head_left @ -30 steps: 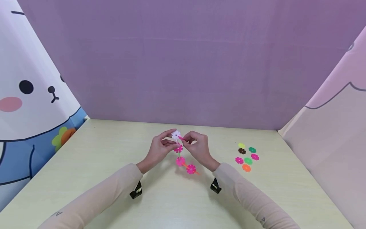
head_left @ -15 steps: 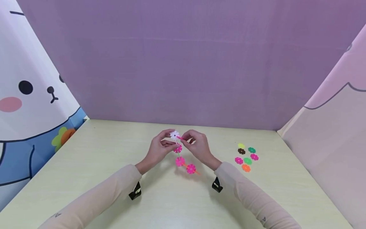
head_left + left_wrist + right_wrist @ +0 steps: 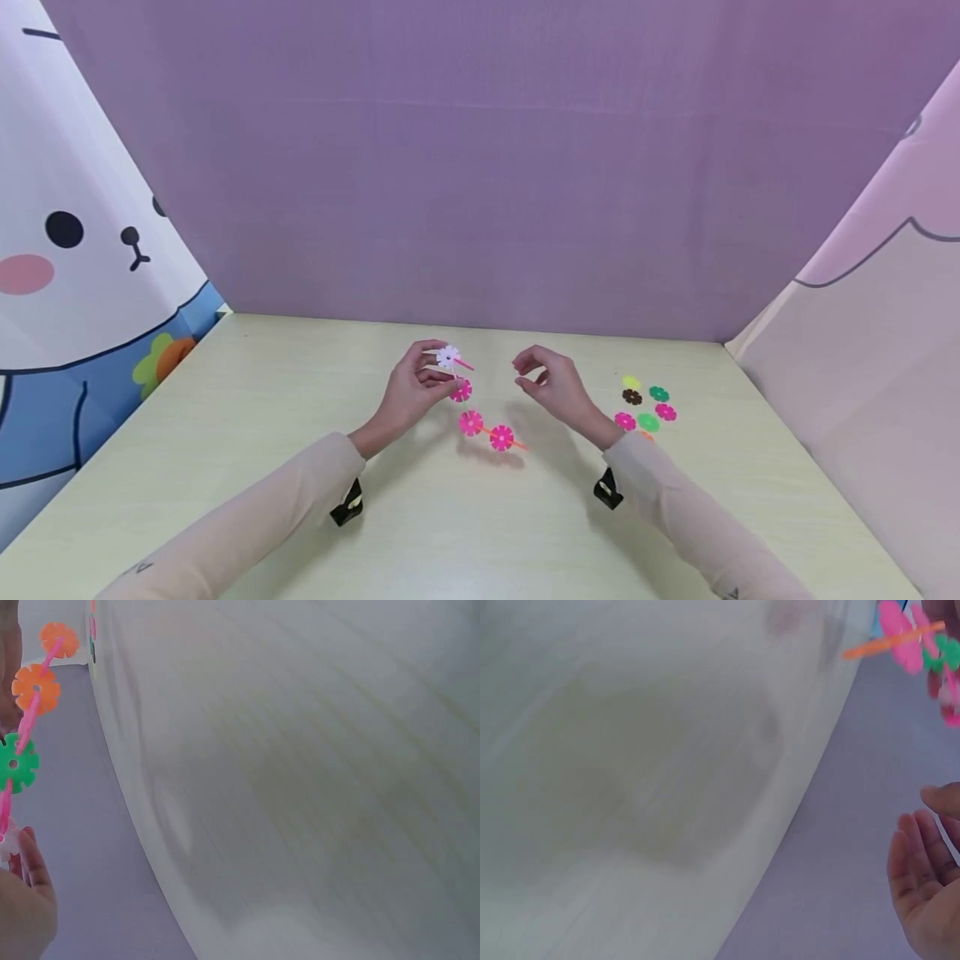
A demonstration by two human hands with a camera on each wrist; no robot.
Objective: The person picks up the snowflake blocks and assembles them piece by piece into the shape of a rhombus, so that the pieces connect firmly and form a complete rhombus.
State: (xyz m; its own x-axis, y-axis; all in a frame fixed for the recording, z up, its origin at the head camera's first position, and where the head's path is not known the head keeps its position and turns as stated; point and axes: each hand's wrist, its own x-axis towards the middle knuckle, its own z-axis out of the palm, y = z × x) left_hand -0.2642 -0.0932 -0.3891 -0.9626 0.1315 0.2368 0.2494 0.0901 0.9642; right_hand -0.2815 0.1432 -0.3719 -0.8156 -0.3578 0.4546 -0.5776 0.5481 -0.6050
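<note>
My left hand (image 3: 408, 396) holds up a chain of notched snowflake discs, slotted together crosswise, above the table. At its top sits a white disc (image 3: 447, 358), with a pink disc seen edge-on (image 3: 466, 365) joined to it. Thumb and fingers pinch near the white disc and the upper pink disc (image 3: 462, 390). Lower pink discs (image 3: 471, 423) hang toward the right, ending in an orange disc seen edge-on (image 3: 519, 446). In the left wrist view, a green disc (image 3: 28, 760) and orange discs (image 3: 45, 690) face the camera. My right hand (image 3: 561, 390), fingers bent and apart, holds nothing, right of the chain.
Several loose discs lie on the table (image 3: 315, 358) to the right, among them a yellow disc (image 3: 632, 382), a brown disc (image 3: 632, 397) and a light green disc (image 3: 648, 422). The right sleeve partly covers an orange disc (image 3: 647, 436). A purple cloth (image 3: 480, 208) stands behind.
My right hand has let go of the edge-on pink disc at the chain's top and moved right, toward the loose discs. My left hand and the chain have shifted slightly left.
</note>
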